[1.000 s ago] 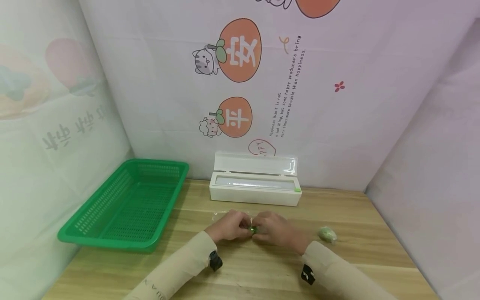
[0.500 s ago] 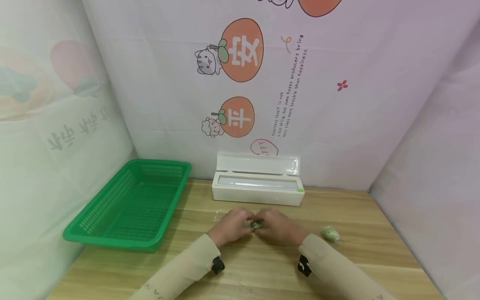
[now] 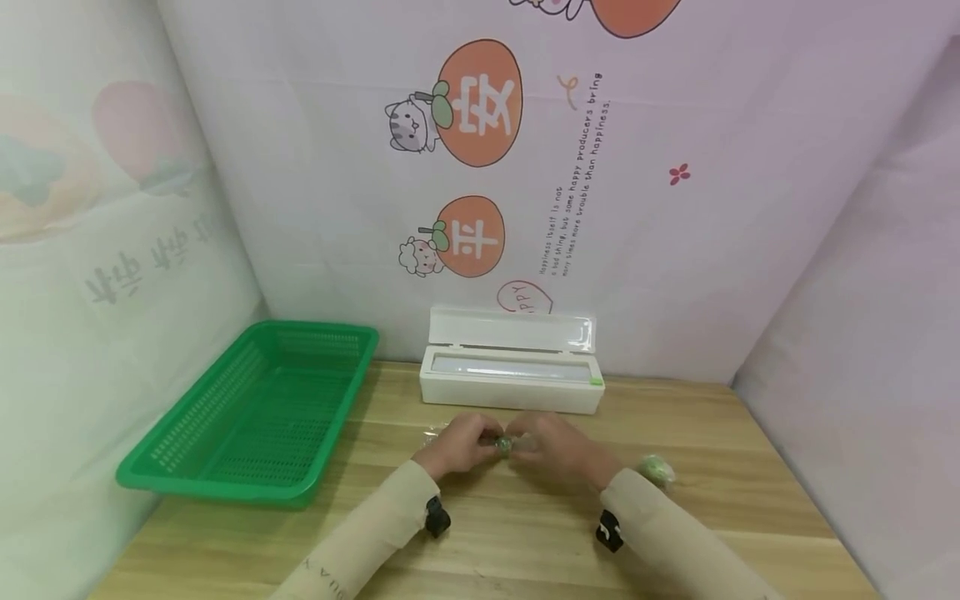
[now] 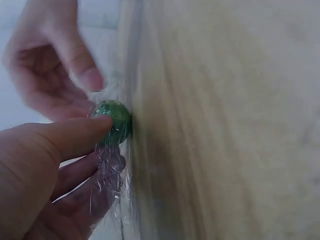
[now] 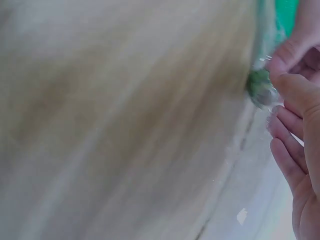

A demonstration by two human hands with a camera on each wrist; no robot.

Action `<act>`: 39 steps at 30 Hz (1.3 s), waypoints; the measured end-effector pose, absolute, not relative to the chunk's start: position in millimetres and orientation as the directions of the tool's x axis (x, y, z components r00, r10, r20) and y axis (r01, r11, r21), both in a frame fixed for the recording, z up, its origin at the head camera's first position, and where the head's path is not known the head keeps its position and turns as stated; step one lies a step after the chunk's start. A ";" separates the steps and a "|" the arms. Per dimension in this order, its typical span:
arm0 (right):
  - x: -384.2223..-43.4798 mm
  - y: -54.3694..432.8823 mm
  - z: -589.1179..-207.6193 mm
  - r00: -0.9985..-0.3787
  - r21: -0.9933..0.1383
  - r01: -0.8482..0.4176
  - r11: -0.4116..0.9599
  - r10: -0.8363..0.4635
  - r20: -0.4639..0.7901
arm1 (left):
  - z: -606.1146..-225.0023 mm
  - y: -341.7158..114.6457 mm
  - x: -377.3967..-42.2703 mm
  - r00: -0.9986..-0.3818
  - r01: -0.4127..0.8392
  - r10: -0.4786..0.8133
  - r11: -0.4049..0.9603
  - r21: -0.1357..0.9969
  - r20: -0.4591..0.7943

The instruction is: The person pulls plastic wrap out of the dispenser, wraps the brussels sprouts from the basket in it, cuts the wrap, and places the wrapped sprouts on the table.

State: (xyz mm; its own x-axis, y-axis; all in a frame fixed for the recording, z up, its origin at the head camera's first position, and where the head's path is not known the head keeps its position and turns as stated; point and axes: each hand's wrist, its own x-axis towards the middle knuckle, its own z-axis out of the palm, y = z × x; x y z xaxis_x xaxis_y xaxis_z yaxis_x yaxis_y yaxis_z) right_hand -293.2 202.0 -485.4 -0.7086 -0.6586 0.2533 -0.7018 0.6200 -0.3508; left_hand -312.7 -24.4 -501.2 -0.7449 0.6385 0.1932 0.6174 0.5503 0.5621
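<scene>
A small, round green fruit or vegetable is between my two hands, with clear cling film around it and trailing from it. Its exact kind is hard to tell. My left hand pinches it through the film between thumb and fingers. From the other side, my right hand has its thumb and fingers curled at the film, close against the green thing. A flat end of film lies on the table left of the hands. Right of my right hand sits another pale green piece wrapped in film.
Behind the hands stands a long white cling film dispenser, its clear lid raised. A green plastic basket is at the left of the wooden table. Printed cloth hangs around the back and sides.
Both hands stay close together at the green thing, shifting slightly as their fingers work the film. My right hand has drawn a little away from it since half a second ago.
</scene>
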 end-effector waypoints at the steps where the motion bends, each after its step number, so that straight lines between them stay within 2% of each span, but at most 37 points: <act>1: -294.0 201.2 -487.7 -0.699 -0.335 -0.712 0.616 -0.668 0.256 | -501.0 -24.7 -314.4 -0.747 0.612 0.638 0.551 0.567 0.186; 5: -298.0 197.9 -499.1 -0.691 -0.272 -0.722 0.636 -0.666 0.279 | -499.8 -24.8 -316.4 -0.759 0.614 0.621 0.583 0.532 0.195; 12: -305.0 188.9 -494.3 -0.726 -0.297 -0.688 0.662 -0.632 0.272 | -492.8 -21.2 -310.8 -0.734 0.677 0.620 0.634 0.373 0.277; 18: -312.5 184.9 -491.6 -0.728 -0.284 -0.685 0.670 -0.641 0.244 | -492.4 -15.8 -312.6 -0.751 0.660 0.614 0.683 0.314 0.242; 27: -316.4 186.7 -487.4 -0.735 -0.285 -0.678 0.678 -0.629 0.253 | -495.5 -12.3 -325.6 -0.782 0.620 0.574 0.678 0.396 0.241; 30: -315.3 189.8 -487.8 -0.727 -0.287 -0.687 0.668 -0.631 0.273 | -496.8 -13.9 -329.0 -0.768 0.631 0.599 0.648 0.426 0.226; 34: -311.2 192.3 -486.2 -0.679 -0.303 -0.734 0.608 -0.680 0.277 | -497.2 -20.7 -331.1 -0.731 0.641 0.666 0.595 0.485 0.149; 39: -303.0 192.3 -480.8 -0.659 -0.376 -0.733 0.566 -0.727 0.191 | -488.0 -29.1 -324.2 -0.686 0.621 0.727 0.564 0.545 0.030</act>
State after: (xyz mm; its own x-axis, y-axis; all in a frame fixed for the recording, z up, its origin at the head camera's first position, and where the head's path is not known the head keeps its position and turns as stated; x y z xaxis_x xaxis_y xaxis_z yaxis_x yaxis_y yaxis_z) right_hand -303.0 192.3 -480.8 -0.6593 -0.7272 0.1909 -0.7334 0.5661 -0.3764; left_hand -324.2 -29.1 -488.0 -0.6861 0.7268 0.0303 0.6211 0.5637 0.5445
